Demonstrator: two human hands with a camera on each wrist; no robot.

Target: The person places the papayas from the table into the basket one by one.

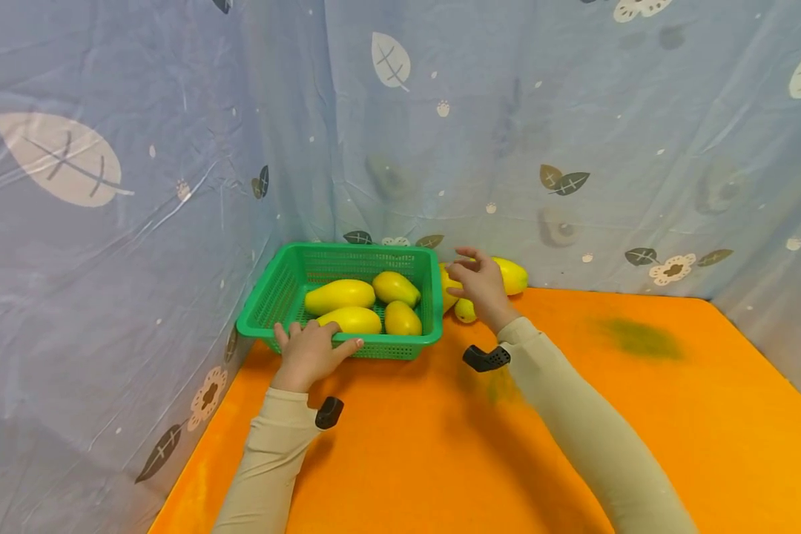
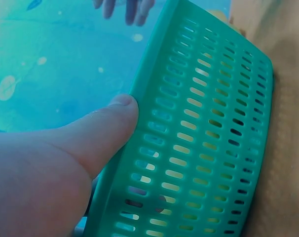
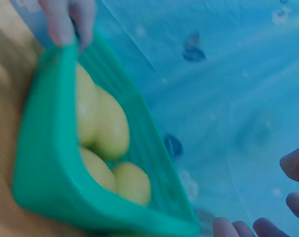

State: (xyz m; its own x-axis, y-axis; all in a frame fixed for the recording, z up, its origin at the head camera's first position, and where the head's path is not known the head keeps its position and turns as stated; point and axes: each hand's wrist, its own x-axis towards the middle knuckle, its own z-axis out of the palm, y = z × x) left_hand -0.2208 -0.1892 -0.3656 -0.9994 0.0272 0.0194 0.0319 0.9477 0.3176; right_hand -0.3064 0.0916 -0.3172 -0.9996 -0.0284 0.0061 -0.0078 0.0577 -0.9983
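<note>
Blue leaf-print curtain (image 1: pixel 574 111) walls in the scene at back and both sides.

Orange desk (image 1: pixel 440 460) fills the lower frame; dark smudge (image 1: pixel 641 340) on it at 3 o'clock.

Green slotted basket (image 1: pixel 287 285) sits at the desk's back left corner, near the curtain. Four yellow mangoes inside, largest (image 1: pixel 340 295) at its left; the nearest one (image 1: pixel 354 320) partly hidden behind the front rim.

More loose mangoes (image 1: pixel 514 276) lie on the desk just right of the basket, at its 3 o'clock. Mostly covered by the right hand; count not clear.

Left hand (image 1: pixel 307 354) grips the basket's front rim at 6 o'clock, fingers over the edge, thumb pressed along the outer wall. Left wrist view confirms the thumb on the rim.

Right hand (image 1: pixel 482 285) hovers over the loose mangoes, fingers spread and loosely bent. Holds nothing visible; contact underneath cannot be told. Right wrist view is blurred, only fingertips at the edge.
</note>
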